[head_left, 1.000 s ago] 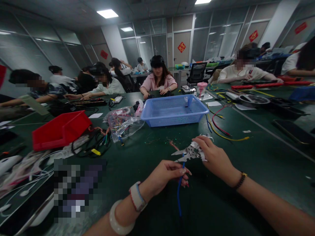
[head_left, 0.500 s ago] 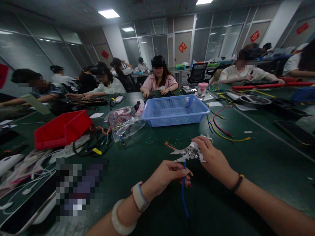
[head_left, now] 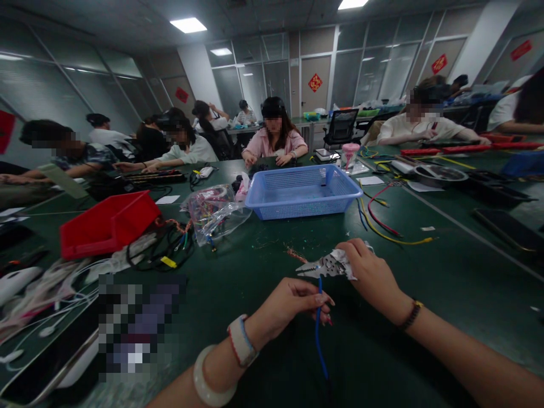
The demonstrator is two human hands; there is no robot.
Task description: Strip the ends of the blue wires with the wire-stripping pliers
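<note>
Between the thumb and fingers of my left hand (head_left: pixel 304 297) is a blue wire (head_left: pixel 318 337), its lower part hanging toward the table's front edge. My right hand (head_left: pixel 369 269) is wrapped round the handles of metal wire strippers (head_left: pixel 325 266), which have white wrapping on the grips. Their jaws point left and are nearly closed at the wire's upper end, just above my left fingertips. Whether the jaws bite into the insulation is too small to tell. Behind the jaw tips, a bundle of bare copper strands (head_left: pixel 296 253) lies on the table.
Beyond my hands stands a blue plastic basket (head_left: pixel 304 207). Left of it lie a clear bag (head_left: pixel 216 218) with wires and a red bin (head_left: pixel 108 226). Yellow and red wires (head_left: pixel 382 226) rest on the right. A phone (head_left: pixel 46 351) lies at front left. Co-workers sit around the table.
The jaws of the wire strippers were spread apart around the blue wire and have closed at its upper end. My left hand has hardly moved.
</note>
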